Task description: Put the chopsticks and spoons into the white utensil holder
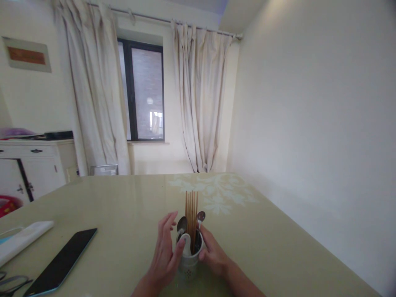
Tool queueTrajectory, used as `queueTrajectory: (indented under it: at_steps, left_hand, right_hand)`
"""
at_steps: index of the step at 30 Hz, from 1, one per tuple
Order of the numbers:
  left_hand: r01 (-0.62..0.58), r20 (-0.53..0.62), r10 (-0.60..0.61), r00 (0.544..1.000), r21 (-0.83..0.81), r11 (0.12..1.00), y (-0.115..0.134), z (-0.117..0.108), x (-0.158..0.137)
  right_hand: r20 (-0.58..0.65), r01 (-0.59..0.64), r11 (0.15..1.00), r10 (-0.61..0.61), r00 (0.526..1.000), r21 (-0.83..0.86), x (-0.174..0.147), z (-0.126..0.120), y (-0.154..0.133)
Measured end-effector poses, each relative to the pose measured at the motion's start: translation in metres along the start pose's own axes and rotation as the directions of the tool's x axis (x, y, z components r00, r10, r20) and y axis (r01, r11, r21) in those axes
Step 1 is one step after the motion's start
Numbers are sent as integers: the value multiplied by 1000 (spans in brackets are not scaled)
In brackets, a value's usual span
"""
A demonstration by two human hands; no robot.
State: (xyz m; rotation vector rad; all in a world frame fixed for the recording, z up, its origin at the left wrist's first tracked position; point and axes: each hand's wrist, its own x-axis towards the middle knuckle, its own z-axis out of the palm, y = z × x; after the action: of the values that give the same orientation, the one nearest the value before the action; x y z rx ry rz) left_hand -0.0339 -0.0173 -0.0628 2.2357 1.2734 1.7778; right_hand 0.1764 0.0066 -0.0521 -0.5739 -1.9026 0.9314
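A white utensil holder [189, 267] with a small dotted pattern stands upright on the table near its front. Several wooden chopsticks [192, 214] rise from it. Two metal spoons lean outward, a left metal spoon [182, 224] and a right metal spoon [201, 216], and a white spoon [186, 243] sits at the front of the rim. My left hand [163, 251] is beside the holder with fingers extended and apart, its thumb by the white spoon; whether it touches is unclear. On the other side my right hand [213, 251] grips the holder's rim, thumb in front and fingers partly hidden behind.
To the left on the glossy table [123, 206] lie a black phone [63, 262], a white power strip [26, 241] and dark-framed glasses [14, 282]. A white wall [324, 123] borders the table's right edge. A white cabinet [40, 165] stands at the far left.
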Motion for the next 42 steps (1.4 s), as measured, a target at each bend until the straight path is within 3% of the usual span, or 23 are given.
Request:
queueTrajectory:
  at_steps: [4, 9, 15, 20, 23, 25, 30, 36, 42]
  left_hand:
    - [119, 54, -111, 992, -178, 977, -12, 7, -7]
    - [291, 231, -227, 946, -296, 910, -12, 7, -9]
    - [392, 365, -296, 883, -227, 891, -4, 4, 0]
    - [411, 390, -301, 870, -239, 880, 3, 0, 8]
    - [427, 407, -319, 856, -208, 880, 2, 1, 6]
    - [442, 438, -335, 834, -168, 881, -2, 3, 4]
    - [458, 482, -355, 801, -112, 882, -7, 7, 5]
    - [524, 469, -416, 779, -124, 843, -12, 13, 6]
    - [478, 443, -416, 795, -33, 878, -10, 13, 8]
  right_hand:
    - [64, 23, 1000, -23, 998, 4, 3, 6, -2]
    - [-51, 5, 1000, -6, 999, -25, 3, 10, -2]
    - [-120, -20, 998, 12, 993, -66, -1, 4, -3]
    - [-173, -56, 992, 36, 984, -117, -2, 5, -8]
    - [-275, -100, 973, 40, 960, -207, -3, 0, -2]
    - [-388, -177, 952, 69, 919, -248, -4, -10, 6]
    - [-645, -332, 894, 64, 761, -302, -9, -46, 29]
    - [-844, -508, 810, 30, 535, -294, -14, -76, 48]
    - [-876, -490, 803, -81, 475, -339, -17, -100, 65]
